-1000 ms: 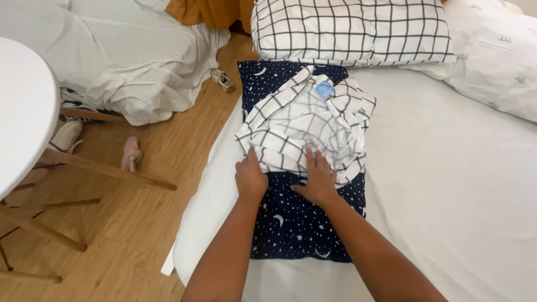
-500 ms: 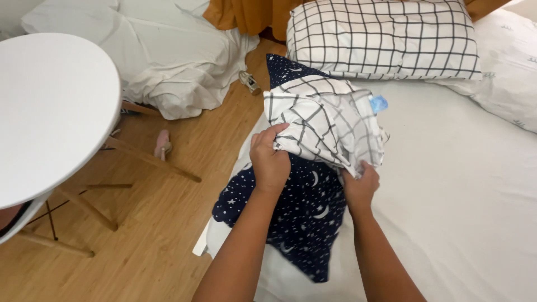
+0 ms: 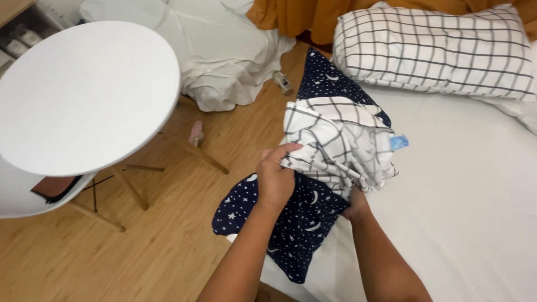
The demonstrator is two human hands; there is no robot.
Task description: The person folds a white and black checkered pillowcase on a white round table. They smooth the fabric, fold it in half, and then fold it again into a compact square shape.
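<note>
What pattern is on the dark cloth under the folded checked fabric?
Navy blue with white stars and crescent moons, clearest on the dark cloth in the head view.

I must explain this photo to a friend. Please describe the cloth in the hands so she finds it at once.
Start at the white bed. At its left edge, both hands hold a folded bundle over a navy star-print cloth. It is white with grey grid lines like the pillow behind, but crumpled, with a small blue tag.
</note>
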